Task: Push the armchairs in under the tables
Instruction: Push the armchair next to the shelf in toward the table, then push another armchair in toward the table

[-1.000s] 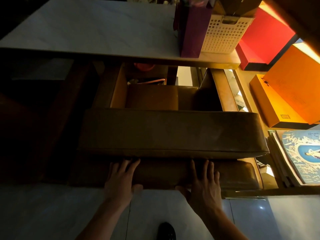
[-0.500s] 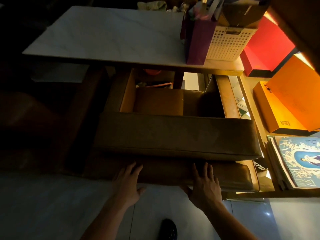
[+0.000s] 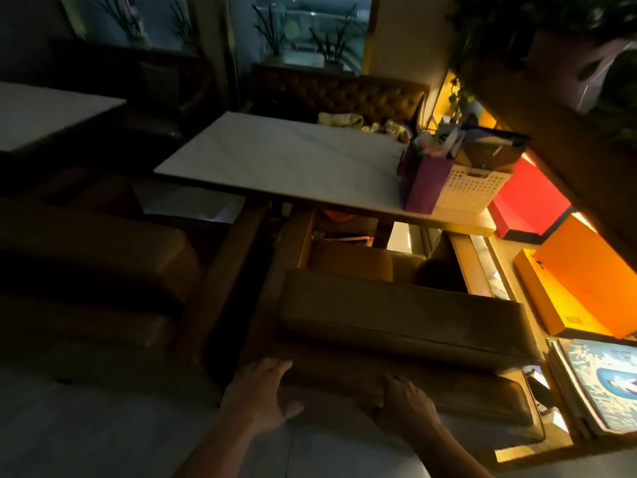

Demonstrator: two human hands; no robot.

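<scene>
The brown armchair (image 3: 396, 315) sits with its seat front under the white table (image 3: 286, 157). My left hand (image 3: 256, 398) lies flat, fingers spread, against its back; my right hand (image 3: 401, 405) curls over the back's edge.

At the right end of the worktop stands a purple paper bag (image 3: 422, 182), stuffed with pale things, touching a white perforated basket (image 3: 467, 189) that holds a dark bag. Just beyond that end, lower down, a red box (image 3: 531, 200) glows under warm light, with an orange box (image 3: 593, 274) nearer me and a flatter orange one (image 3: 548, 298) beside it. A stack of blue-covered magazines (image 3: 606, 384) lies at the far right. Behind the worktop's far edge runs a tufted brown bench (image 3: 344, 94) with crumpled cloths (image 3: 339, 119) on its seat. Potted plants (image 3: 327, 43) line the window sill, and leafy greenery (image 3: 537, 25) hangs overhead on the right. The floor (image 3: 69, 432) is pale tile.
</scene>
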